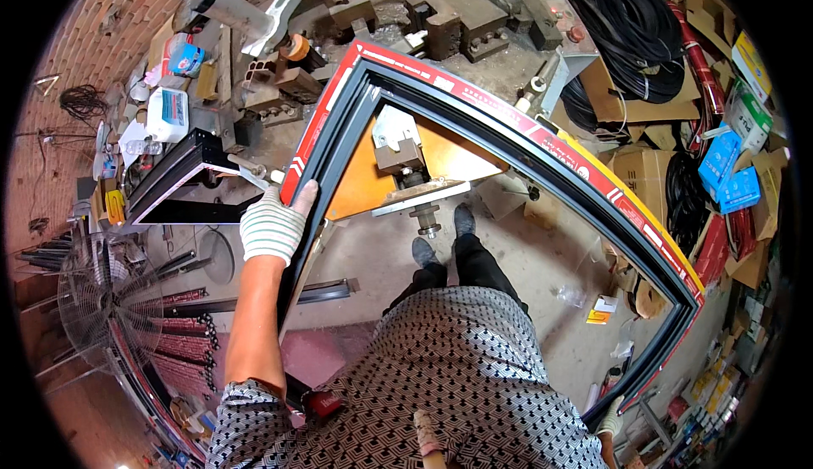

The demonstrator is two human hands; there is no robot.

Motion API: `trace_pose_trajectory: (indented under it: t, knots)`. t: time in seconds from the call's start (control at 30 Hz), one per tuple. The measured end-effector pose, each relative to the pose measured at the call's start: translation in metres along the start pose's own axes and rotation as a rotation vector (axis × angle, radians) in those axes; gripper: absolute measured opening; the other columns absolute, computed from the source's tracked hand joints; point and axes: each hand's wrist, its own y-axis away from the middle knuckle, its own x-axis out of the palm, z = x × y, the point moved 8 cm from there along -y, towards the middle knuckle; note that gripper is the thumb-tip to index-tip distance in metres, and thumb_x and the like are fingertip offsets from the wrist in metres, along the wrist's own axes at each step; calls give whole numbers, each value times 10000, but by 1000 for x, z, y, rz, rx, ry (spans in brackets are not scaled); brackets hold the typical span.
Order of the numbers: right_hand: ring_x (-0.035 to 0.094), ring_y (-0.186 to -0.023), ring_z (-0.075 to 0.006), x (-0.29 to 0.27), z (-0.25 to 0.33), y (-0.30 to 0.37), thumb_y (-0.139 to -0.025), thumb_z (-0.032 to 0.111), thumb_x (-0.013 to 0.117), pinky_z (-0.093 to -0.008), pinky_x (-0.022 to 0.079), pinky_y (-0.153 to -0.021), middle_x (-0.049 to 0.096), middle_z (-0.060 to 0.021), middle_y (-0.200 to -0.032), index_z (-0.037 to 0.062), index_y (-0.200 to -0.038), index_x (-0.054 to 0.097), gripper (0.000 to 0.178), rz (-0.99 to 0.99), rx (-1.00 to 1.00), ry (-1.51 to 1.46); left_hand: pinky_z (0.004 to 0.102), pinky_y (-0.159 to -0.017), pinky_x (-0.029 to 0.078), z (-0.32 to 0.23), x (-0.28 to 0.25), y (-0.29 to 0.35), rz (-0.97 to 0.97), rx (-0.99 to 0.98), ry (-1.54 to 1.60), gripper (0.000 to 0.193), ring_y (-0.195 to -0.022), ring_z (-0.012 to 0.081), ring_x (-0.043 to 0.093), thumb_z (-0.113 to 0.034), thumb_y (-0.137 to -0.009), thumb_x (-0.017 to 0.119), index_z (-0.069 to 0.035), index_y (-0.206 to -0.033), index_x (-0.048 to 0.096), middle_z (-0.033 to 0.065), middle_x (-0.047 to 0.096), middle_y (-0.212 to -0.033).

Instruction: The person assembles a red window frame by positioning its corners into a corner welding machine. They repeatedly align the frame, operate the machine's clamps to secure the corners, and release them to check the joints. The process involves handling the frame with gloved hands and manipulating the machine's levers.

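Between my two hands is a large dark window frame (pixel 501 133), its outer edge covered in red and yellow protective film. It is tilted, with one corner up over the metalworking machine (pixel 398 41). My left hand (pixel 273 226), in a white striped glove, is closed round the frame's left bar, the thumb on its face. At the lower right, my gloved right hand (pixel 611 418) grips the frame near its far end; most of that hand is hidden. Through the frame's opening show an orange plate (pixel 470 164) and a metal clamp block (pixel 400 157).
Another dark frame corner (pixel 182 181) lies left of the machine, near a white jug (pixel 168 115). A standing fan (pixel 107 301) is at the left. Coiled black gaskets (pixel 627 24) and cardboard boxes (pixel 639 181) crowd the right. Long profiles (pixel 292 295) lie on the floor.
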Motion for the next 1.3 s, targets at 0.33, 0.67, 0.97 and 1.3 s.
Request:
trace_pose_trajectory:
  t: [0.33, 0.67, 0.97, 1.3]
  knots:
    - [712, -982, -279, -24, 31, 23, -792, 874, 684, -414, 573, -921, 762, -185, -1128, -118, -1232, 710, 1085, -91, 36, 257, 488, -913, 570, -11, 25, -19, 75, 16, -48, 949, -1012, 459, 735, -789, -905, 569, 77, -1272, 696, 350, 733, -1026]
    - [716, -1070, -317, -20, 34, 23, -766, 946, 604, -434, 560, -933, 758, -207, -1192, -119, -1256, 704, 1176, -59, 74, 264, 481, -880, 579, -4, 36, -30, 62, 2, -77, 925, -963, 456, 745, -779, -905, 572, 77, -1234, 691, 332, 741, -981]
    - [710, -1104, -328, -10, 45, 23, -775, 952, 579, -437, 550, -961, 750, -229, -1210, -125, -1266, 697, 1189, -42, 58, 231, 488, -857, 577, -2, 33, -34, 50, -20, -76, 883, -947, 460, 744, -769, -906, 579, 73, -1155, 675, 321, 743, -956]
    - [704, -1142, -340, -7, 29, 27, -785, 958, 553, -442, 539, -991, 741, -255, -1229, -132, -1278, 689, 1203, -12, 56, 210, 504, -870, 568, -4, 29, -35, 53, -55, -60, 865, -974, 475, 735, -757, -903, 595, 67, -1159, 664, 341, 734, -974]
